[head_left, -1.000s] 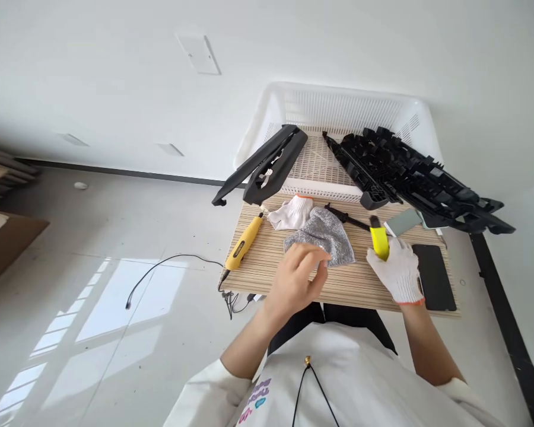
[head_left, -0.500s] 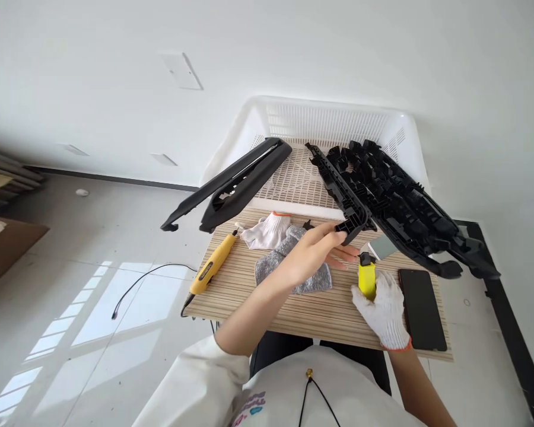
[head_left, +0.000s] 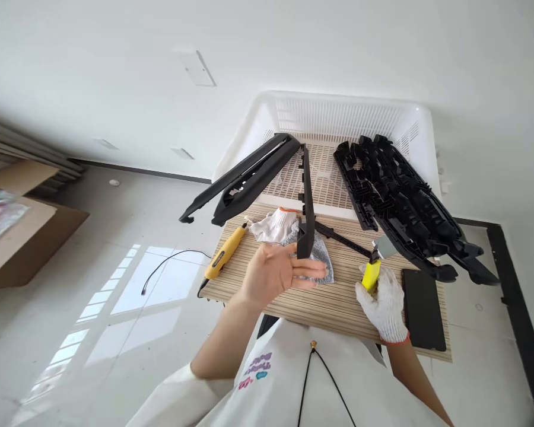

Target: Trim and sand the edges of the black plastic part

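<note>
Our bare left hand [head_left: 278, 273] is grasping the near end of a long, thin black plastic strip [head_left: 309, 207] by the thumb side, with the other fingers stretched out straight. The strip reaches from over the middle of the striped wooden desk [head_left: 338, 299] to the white plastic basket [head_left: 351, 112] at the far edge. Our right hand [head_left: 385, 305], in a white knit glove with an orange cuff, is grasping a bright yellow tool handle [head_left: 371, 276] near the desk's right side. Just beside it, at the near right corner, lies a flat black phone [head_left: 423, 308]. Under the strip is a speckled grey cloth [head_left: 319, 252], touching an empty white glove [head_left: 273, 226]. A fat yellow pen tool [head_left: 226, 252] lies along the left edge. Smooth, curved black parts [head_left: 266, 179] lean over the basket's left side, and bumpy black parts [head_left: 404, 201] lean over its right.
</note>
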Motion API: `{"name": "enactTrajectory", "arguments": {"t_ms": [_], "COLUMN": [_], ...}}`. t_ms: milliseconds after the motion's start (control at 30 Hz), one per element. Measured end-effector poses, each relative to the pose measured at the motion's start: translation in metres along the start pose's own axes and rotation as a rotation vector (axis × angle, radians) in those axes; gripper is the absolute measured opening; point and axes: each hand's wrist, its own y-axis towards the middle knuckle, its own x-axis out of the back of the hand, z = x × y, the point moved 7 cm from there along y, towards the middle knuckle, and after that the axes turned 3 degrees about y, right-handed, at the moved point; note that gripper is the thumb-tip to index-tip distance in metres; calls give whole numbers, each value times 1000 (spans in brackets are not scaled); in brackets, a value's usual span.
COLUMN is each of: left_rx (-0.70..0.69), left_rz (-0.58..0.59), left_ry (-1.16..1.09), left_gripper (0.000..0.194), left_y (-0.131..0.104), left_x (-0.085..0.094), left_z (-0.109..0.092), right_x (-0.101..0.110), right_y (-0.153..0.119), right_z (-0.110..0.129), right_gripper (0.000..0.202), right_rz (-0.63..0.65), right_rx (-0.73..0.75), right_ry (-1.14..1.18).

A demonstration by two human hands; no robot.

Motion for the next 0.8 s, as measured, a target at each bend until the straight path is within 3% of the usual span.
{"name": "enactTrajectory", "arguments": {"t_ms": [67, 133, 267, 367, 433, 500, 667, 800], "left_rx": [15, 0, -6, -48, -111, -177, -210, -285], "left_rz": [27, 30, 64, 104, 105, 53, -270, -443], "left_ry": [-97, -169, -213, -48, 166, 376, 654, 788], "left_gripper": [76, 77, 33, 28, 38, 45, 54, 57], "left_y": [13, 30, 47, 38, 24, 8, -26, -42], "left_x": [-11, -27, -64, -73, -63, -41, 36, 71], "left_z": [-8, -19, -33, -27, -14, 4, 55, 72], "right_x": [0, -1, -2, 2, 5, 5, -4, -4], "right_y": [0, 0, 1, 2, 1, -2, -10, -8], "right_z": [-2, -4, -7, -7, -9, -13, -16, -8], "right_gripper": [33, 34, 33, 33, 32, 33, 50, 59], "right_rz": [-22, -23, -14, -18, -20, -10, 144, 287], "right_rx": [4, -12, -64, -85, -117, -186, -375, -413], "right_ry": [-18, -30, -15, 23, 66, 157, 481, 633]}}
